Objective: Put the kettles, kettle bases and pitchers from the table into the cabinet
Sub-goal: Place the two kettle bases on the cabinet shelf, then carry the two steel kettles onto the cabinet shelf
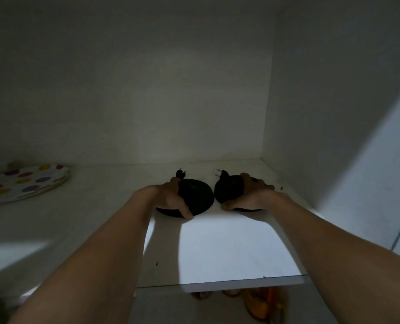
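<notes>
Black kettle bases (195, 195) under outstretched hands (171, 198)

Our one head view, looking forward and slightly down into a cabinet shelf (217, 249), close in, forearms entering from the lower frame

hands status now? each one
Left hand: closed on the left round black kettle base.
Right hand: closed on the right round black kettle base.
</notes>
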Tool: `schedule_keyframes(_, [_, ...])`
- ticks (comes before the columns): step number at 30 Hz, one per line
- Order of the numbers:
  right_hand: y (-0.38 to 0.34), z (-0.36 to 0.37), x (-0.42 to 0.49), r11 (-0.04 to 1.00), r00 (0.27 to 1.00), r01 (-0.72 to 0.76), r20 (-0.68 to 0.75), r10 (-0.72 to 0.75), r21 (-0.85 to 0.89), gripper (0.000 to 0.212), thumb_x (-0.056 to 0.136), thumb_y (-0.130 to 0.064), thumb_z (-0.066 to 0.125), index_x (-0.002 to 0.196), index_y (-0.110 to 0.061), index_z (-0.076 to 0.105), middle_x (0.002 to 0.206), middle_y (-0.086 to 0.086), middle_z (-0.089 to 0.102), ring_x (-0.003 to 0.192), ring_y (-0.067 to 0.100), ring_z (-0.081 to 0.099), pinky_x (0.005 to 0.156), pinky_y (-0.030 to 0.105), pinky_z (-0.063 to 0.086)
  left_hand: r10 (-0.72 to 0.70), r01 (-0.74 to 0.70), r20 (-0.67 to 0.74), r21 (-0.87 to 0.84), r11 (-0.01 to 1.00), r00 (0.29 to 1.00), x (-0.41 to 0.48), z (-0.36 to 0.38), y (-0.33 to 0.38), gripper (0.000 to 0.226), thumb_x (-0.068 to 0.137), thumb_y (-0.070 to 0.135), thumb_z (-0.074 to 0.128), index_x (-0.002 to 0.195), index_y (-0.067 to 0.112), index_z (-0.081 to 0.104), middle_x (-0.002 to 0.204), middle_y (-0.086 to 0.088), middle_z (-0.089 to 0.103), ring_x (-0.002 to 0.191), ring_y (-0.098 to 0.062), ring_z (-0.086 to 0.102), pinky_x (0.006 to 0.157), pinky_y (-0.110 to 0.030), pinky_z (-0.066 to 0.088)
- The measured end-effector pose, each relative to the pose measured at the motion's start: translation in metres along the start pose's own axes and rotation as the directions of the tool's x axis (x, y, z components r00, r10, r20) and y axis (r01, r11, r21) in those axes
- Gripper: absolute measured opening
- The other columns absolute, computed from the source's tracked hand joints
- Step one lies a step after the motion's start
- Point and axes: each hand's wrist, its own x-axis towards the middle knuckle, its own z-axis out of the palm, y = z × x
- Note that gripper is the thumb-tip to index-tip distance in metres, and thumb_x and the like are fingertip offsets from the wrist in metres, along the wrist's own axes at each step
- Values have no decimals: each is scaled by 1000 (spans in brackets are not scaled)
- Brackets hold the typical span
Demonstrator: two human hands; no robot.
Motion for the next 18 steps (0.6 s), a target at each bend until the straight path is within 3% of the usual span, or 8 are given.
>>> schedule_keyframes(3, [3,7,-2,1000,999,-24,-28,24,20,139,35,-88,58,152,-38,1,160,9,19,146,41,16,114,60,19,5,-2,-121,28,1000,993,-18,9,4,123,50,53,85,148,20,18,145,-5,38,131,-28,39,109,-43,37])
schedule_keyframes(7, [0,2,-31,997,983,63,-178,-54,42,108,73,-75,57,154,-30,3,159,16,15,145,48,11,113,60,21,-1,17,-351,42,999,937,-58,20,11,108,72,51,71,154,17,9,158,-11,17,146,-33,15,118,-44,20])
schedule_keyframes(12, [-24,17,-83,969,895,237,-403,-191,69,86,90,-62,48,156,-21,10,162,18,12,146,49,10,116,60,16,1,6,-739,6,1000,674,-138,56,11,82,89,36,63,152,10,17,161,-15,15,148,-32,15,120,-47,18])
schedule_keyframes(18, [-102,53,-175,876,808,475,-436,-397,83,74,94,-56,44,153,-20,16,162,18,8,144,50,12,116,60,18,-36,91,-850,14,996,526,-270,72,-38,73,88,33,63,147,7,31,160,-19,14,148,-33,17,119,-44,22])
